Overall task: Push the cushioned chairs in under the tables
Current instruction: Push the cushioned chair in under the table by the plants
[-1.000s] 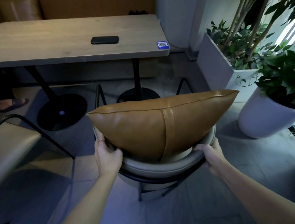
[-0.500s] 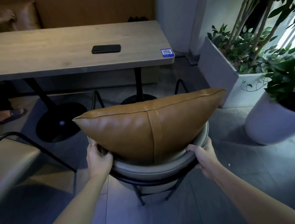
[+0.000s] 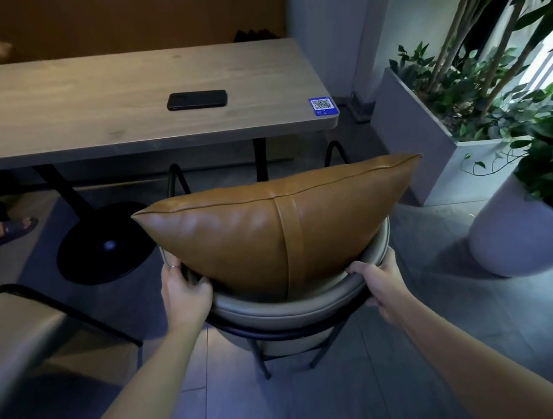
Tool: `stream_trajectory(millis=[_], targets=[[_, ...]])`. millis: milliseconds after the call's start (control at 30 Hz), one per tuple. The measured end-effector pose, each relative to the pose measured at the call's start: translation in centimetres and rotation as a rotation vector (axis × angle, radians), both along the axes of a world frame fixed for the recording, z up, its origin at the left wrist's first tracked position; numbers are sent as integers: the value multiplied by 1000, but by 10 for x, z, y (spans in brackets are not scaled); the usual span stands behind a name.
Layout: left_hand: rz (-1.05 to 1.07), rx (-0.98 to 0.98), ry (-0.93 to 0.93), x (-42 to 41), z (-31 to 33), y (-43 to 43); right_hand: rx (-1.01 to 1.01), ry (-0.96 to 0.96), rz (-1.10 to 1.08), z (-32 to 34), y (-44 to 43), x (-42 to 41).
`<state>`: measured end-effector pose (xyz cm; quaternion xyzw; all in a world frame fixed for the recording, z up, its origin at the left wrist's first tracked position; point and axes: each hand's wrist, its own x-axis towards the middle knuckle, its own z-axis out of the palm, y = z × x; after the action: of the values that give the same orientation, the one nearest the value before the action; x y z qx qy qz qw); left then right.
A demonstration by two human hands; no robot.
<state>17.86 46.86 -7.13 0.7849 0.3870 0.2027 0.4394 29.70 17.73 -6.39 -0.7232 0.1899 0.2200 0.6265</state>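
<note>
Your left hand (image 3: 183, 294) and right hand (image 3: 377, 278) keep their fingers clamped on the chair (image 3: 293, 305) backrest rim, chair now closer to the table (image 3: 124, 99) near edge than before, front legs reaching under, keep pushing.

We are seeing two bare forearms coming into view from the lower edge, both uncovered all the way down to the wrists, with no sleeve showing anywhere. Our left hand (image 3: 183, 294) is wearing a thin, pale metallic ring (image 3: 173, 266) on one finger; the band is looking narrow and plain, and we cannot tell which finger is carrying it. Our right hand (image 3: 379, 278) is showing nothing worn on the fingers or wrist that we can make out. Both forearms are looking slender and smooth, and the dim, bluish light is leaving finer detail hard to read.
</note>
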Motion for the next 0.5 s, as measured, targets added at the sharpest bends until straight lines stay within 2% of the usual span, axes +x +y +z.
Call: stream_trajectory(millis=[500], targets=[[2,17,20,44,4,35,-22,26,14,-7,37,45]])
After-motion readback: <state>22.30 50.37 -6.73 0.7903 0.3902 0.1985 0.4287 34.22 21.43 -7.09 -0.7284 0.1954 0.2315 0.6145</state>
